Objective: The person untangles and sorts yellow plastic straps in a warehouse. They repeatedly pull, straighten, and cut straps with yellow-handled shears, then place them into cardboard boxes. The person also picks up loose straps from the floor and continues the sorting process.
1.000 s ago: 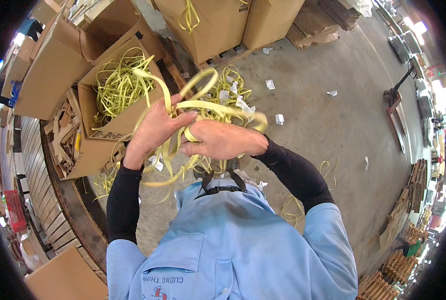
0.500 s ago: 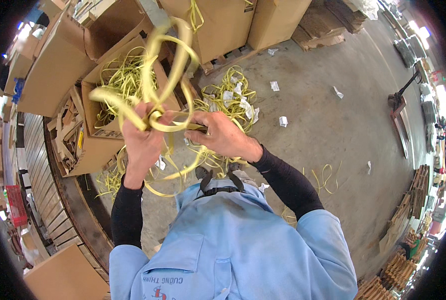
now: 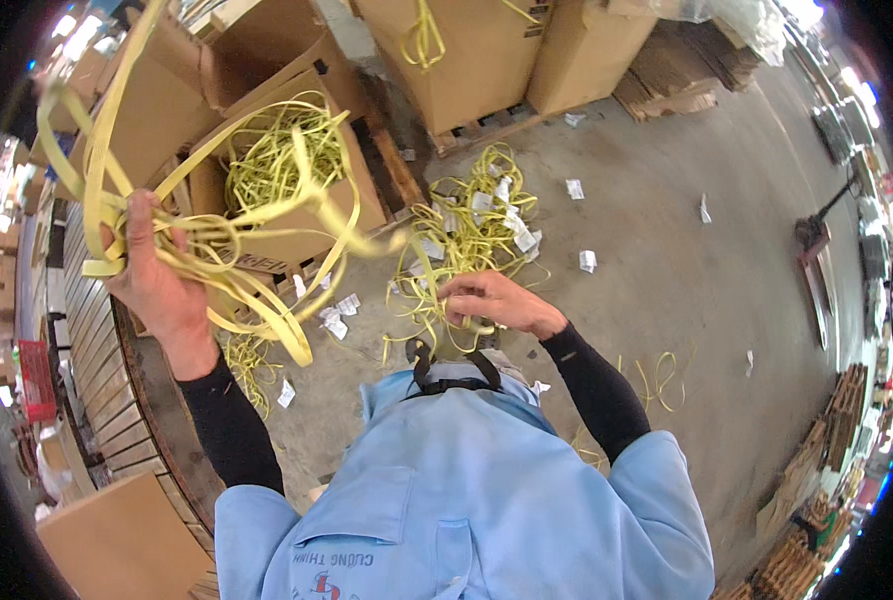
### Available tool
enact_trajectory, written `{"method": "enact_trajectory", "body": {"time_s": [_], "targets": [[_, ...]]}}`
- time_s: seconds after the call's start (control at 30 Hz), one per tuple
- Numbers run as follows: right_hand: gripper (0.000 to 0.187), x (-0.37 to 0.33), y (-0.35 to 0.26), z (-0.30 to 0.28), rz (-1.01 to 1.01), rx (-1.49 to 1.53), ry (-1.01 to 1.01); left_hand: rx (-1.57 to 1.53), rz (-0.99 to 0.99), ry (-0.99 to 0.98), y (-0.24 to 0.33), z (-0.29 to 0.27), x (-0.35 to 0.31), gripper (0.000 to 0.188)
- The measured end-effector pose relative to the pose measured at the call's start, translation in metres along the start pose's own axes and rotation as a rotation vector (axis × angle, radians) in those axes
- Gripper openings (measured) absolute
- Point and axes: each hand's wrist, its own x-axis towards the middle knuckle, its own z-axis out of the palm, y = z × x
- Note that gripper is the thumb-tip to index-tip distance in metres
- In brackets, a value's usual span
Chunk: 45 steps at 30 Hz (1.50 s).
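A loose bundle of yellow strapping (image 3: 285,325) is gripped in my left hand (image 3: 162,290), its loops and ends fanning up and to the right. Its fingers wrap round the strapping with the thumb up, beside the cardboard box. My right hand (image 3: 502,302) is in front of my waist, fingers curled together. Yellow strands show just behind its fingertips; whether it pinches one is unclear. Below and beyond it lies a floor pile of yellow strapping (image 3: 467,235) mixed with white paper slips. An open cardboard box (image 3: 357,205) holds more tangled strapping (image 3: 285,165).
A slatted conveyor (image 3: 102,385) runs along my left, with a flat cardboard piece (image 3: 125,540) near its lower end. Tall cartons (image 3: 477,65) stand on a pallet ahead. Paper slips (image 3: 588,261) dot the concrete floor, and a pallet jack (image 3: 813,240) is at the right.
My hands have parted. The left has swung left with the strapping, whose loops spread out; the right has come away from the bundle, right and slightly down.
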Motion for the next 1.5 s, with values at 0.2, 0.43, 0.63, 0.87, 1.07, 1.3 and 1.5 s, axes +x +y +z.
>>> {"method": "enact_trajectory", "body": {"time_s": [0.2, 0.43, 0.63, 0.87, 1.07, 1.3, 1.5], "targets": [[0.086, 0.038, -0.016, 0.016, -0.318, -0.117, 0.539, -0.1, 0.113, -0.109, -0.023, 0.0, -0.003, 0.017], [0.082, 0.099, -0.069, 0.017, -0.552, -0.321, 0.534, -0.116, 0.058, -0.128, -0.013, 0.011, 0.001, 0.017], [0.015, 0.134, -0.083, 0.015, -0.604, -0.34, 0.559, -0.215, 0.2, -0.252, -0.006, -0.015, 0.025, 0.014], [0.016, 0.1, -0.111, -0.087, -0.545, -0.203, 0.636, 0.942, 0.667, 0.171, 0.02, -0.12, 0.122, 0.029], [0.026, 0.012, -0.145, -0.231, -0.341, -0.746, 1.178, 1.388, 0.719, 0.503, 0.022, -0.276, 0.185, 0.032], [0.04, -0.104, -0.115, -0.326, -0.371, -0.684, 1.53, 0.75, 0.418, 0.684, -0.001, -0.417, 0.189, 0.033], [0.043, -0.186, -0.097, -0.343, -0.017, -0.741, 1.709, 0.592, 0.227, 0.675, -0.029, -0.466, 0.17, 0.035]]}}
